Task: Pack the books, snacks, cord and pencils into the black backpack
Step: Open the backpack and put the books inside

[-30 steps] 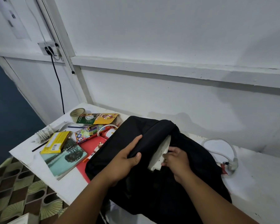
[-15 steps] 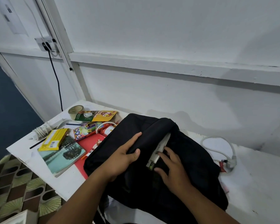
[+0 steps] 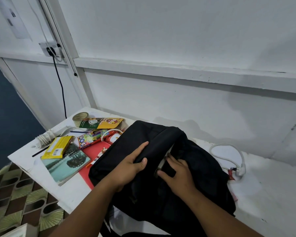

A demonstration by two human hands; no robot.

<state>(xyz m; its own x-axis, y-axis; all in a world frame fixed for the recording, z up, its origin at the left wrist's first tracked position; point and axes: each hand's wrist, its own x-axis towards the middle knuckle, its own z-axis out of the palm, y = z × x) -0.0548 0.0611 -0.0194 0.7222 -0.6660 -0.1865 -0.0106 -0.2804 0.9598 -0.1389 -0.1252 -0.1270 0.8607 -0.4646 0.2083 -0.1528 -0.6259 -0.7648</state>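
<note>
Meanwhile the left hand [image 3: 132, 165] grips the flap of the black fabric backpack [image 3: 191, 177] on the white table [image 3: 72, 194], while the right hand [image 3: 177, 173], fingers spread flat, presses a pale book [image 3: 163, 162] into its opening.

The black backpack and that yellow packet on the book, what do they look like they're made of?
Black backpack: matte woven fabric, probably; it folds softly under the left hand. Yellow packet: glossy plastic film, seemingly; it shines and carries a printed barcode.

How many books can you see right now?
3: a teal book on the table's left, a red one beneath it, and one sliding into the backpack. Others may be hidden inside.
</note>
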